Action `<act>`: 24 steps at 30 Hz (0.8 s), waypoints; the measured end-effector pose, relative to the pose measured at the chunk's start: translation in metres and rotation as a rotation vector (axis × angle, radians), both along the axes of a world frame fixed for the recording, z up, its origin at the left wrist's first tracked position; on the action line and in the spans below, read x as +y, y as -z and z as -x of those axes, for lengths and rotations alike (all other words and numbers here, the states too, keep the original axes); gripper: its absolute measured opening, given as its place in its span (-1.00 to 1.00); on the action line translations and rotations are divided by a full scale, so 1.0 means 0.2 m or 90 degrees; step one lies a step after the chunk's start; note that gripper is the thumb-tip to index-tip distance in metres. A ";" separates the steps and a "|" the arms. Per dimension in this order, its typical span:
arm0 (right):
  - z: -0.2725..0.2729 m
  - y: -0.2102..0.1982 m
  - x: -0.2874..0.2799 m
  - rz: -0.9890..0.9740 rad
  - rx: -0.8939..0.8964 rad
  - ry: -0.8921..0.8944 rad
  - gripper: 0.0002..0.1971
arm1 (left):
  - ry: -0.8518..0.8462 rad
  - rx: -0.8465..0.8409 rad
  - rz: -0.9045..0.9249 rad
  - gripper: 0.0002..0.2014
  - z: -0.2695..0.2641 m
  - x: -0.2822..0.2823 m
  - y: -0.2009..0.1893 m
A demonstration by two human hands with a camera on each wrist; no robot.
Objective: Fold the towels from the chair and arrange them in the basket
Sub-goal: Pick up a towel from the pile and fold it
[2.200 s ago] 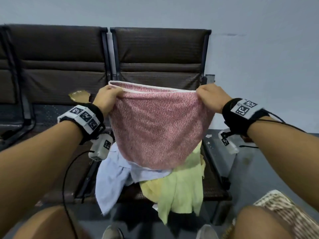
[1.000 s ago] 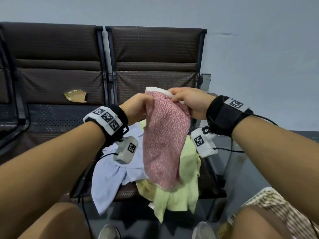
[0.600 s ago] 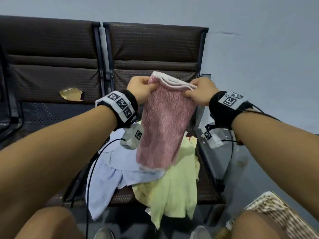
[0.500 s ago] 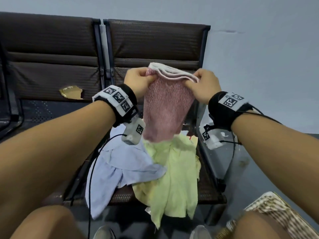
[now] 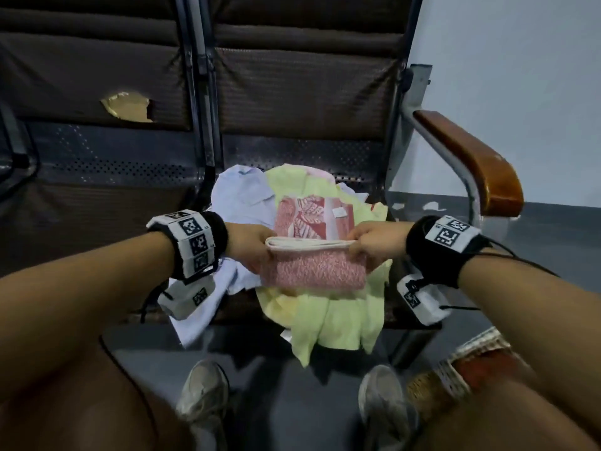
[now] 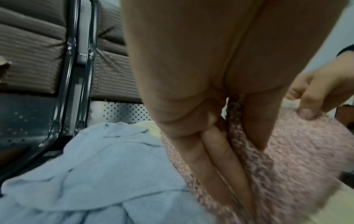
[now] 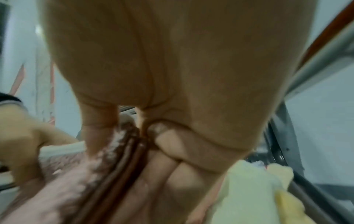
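Pink towel (image 5: 312, 271) stretched between left hand (image 5: 248, 242) and right hand (image 5: 377, 244).

Dim, flat indoor light throughout — no glare, soft shadows under the chair (image 5: 302, 102). Both wrist views are smeared with blur; the head view bends at its edges.

Towels (image 5: 328, 307) on chair (image 5: 292, 92) (basket (image 5: 455, 369) right)

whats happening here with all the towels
A person is folding a pink towel, gripping its top edge with the left hand and right hand. It's held over a chair where a yellow towel and a light blue towel still lie unfolded. The basket sits on the floor, lower right.
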State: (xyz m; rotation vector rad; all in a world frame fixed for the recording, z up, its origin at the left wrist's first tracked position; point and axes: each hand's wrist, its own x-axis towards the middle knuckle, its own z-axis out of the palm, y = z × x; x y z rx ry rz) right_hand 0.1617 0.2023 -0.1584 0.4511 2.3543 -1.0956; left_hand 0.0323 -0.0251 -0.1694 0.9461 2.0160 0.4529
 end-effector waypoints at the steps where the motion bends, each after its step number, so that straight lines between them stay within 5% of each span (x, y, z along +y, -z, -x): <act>1: -0.01 0.04 0.00 0.066 -0.033 0.018 -0.86 | -0.002 -0.042 0.022 -0.74 -0.01 -0.02 0.02; 3: -0.02 0.08 0.03 0.119 -0.063 0.026 -0.96 | -0.061 -0.112 0.033 -0.76 -0.01 -0.03 0.05; 5: 0.01 0.11 0.07 0.124 -0.038 0.059 -0.85 | -0.133 -0.118 0.028 -0.87 0.02 -0.02 0.08; 11: 0.18 0.21 0.16 0.128 0.252 0.357 -0.73 | -0.384 -0.057 -0.227 -0.85 0.18 0.13 0.19; 14: 0.29 0.23 0.15 0.024 0.365 0.403 -0.74 | -0.460 0.025 -0.293 -0.74 0.23 0.24 0.26; 18: 0.33 0.23 0.10 -0.256 0.434 0.244 -0.67 | -0.469 0.201 -0.262 -0.67 0.27 0.36 0.31; 24: 0.17 0.31 0.03 -0.216 0.349 -0.063 -0.78 | -0.474 0.270 -0.176 -0.51 0.25 0.38 0.36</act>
